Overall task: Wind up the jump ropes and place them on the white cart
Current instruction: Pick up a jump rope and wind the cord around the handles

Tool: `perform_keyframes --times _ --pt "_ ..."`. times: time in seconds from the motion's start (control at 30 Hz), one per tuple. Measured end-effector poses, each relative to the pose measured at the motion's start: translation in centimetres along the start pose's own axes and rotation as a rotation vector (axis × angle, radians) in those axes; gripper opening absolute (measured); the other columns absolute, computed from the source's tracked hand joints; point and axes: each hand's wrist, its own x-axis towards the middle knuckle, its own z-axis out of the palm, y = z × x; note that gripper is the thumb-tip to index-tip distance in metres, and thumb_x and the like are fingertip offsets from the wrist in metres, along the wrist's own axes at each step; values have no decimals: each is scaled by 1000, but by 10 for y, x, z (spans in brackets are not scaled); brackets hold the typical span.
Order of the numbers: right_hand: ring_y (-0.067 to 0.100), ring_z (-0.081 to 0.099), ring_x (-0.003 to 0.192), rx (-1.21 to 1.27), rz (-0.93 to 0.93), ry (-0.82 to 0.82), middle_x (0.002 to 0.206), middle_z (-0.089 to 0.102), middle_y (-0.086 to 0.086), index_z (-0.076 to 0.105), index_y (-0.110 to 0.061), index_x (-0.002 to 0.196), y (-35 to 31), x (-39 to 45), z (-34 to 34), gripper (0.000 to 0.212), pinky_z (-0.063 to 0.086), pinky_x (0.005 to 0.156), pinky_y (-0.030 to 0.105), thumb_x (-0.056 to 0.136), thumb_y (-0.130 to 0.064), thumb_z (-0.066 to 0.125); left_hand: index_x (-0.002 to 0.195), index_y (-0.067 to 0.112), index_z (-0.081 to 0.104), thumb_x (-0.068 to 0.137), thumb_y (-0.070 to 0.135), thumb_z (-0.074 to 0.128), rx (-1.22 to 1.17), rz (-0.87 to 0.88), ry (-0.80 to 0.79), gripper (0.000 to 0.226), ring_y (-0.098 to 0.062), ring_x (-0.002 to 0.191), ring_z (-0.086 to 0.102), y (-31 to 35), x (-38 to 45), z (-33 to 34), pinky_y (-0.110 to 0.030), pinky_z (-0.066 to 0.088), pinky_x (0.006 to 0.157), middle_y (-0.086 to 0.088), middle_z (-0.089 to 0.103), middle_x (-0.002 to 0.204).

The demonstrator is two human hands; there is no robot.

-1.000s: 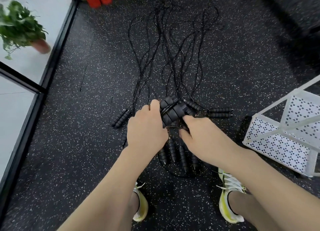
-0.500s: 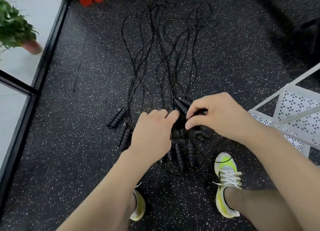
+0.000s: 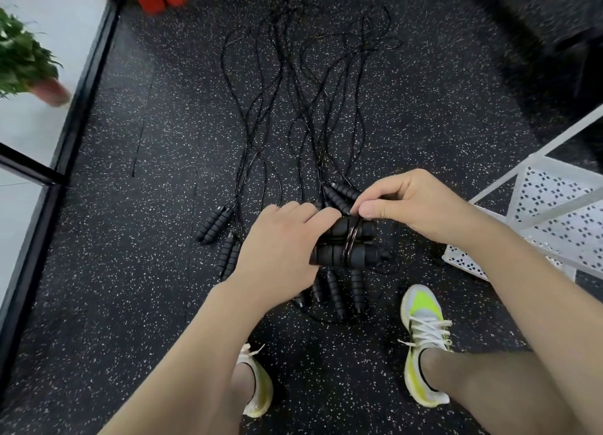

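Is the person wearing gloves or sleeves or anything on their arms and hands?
No. The left hand and right hand are bare, with no gloves, rings or watch showing. Both forearms are bare too, with no sleeves in view.

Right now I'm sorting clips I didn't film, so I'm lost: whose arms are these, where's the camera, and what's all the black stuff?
The camera sits on a person's head, looking down at their own arms and shoes. The left hand grips a pair of jump rope handles; the right hand pinches black cord being wrapped around them. More jump ropes lie stretched out on the speckled floor, their handles nearest the feet. The white cart stands on the right.
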Motion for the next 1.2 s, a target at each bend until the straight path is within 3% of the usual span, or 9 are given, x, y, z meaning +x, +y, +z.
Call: perform_keyframes --times 0.1,0.23,0.37,0.47,0.57,0.7,0.97,1.1,1.2 --pt "-3 63 73 23 5 16 79 74 -12 78 -20 86 3 0 8 16 46 72 10 96 -22 65 124 28 54 66 20 69 -66 -9 11 60 -24 86 58 -1 1 0 -39 45 71 7 60 93" --pt "9 59 72 255 47 47 78 68 -4 73 -17 81 6 2 24 19 47 65 18 91 -30 64 127 30 55 64 17 74 -168 -41 30 67 -22 89 57 7 2 -4 -38 44 75 9 60 96" --pt "-1 56 55 261 96 93 62 62 -12 63 -11 79 5 3 43 19 46 53 12 98 -11 59 131 33 52 67 16 75 -273 -117 60 70 -21 94 59 15 5 -11 -42 49 80 10 63 101" --pt "-11 61 59 204 114 93 60 61 -33 52 -28 82 3 -2 51 32 49 59 8 72 -1 66 124 36 52 72 15 73 -330 -244 89 60 -20 93 59 18 6 -13 -43 50 79 12 63 98" --pt "12 45 41 225 265 158 51 57 -8 50 -18 73 3 3 66 33 31 38 25 93 8 46 117 35 55 77 18 67 -309 -378 108 45 -21 90 59 19 6 -12 -40 49 77 11 61 94" --pt "13 34 34 212 427 168 56 55 7 52 -11 78 2 11 75 30 23 41 17 100 1 36 112 31 51 75 16 66 -172 -450 71 42 -24 86 56 15 6 -10 -36 39 70 14 51 88" --pt "5 46 43 -182 225 58 67 63 -2 51 -19 82 -13 -11 96 30 36 49 24 106 -36 44 123 28 47 83 26 68 -126 -648 -29 46 -30 102 59 4 6 -11 -41 42 80 2 61 105" --pt "12 50 54 -333 208 28 73 68 7 51 -10 80 -20 -15 93 33 42 58 34 104 -33 47 123 28 45 84 26 68 -93 -682 -67 45 -30 105 59 5 5 -10 -42 41 81 1 60 108" --pt "8 56 50 -349 222 -28 70 71 0 58 -7 85 -26 -19 93 30 48 57 31 101 -30 49 122 27 44 84 25 68 -59 -694 -103 45 -30 105 58 2 5 -8 -39 36 77 1 59 108"
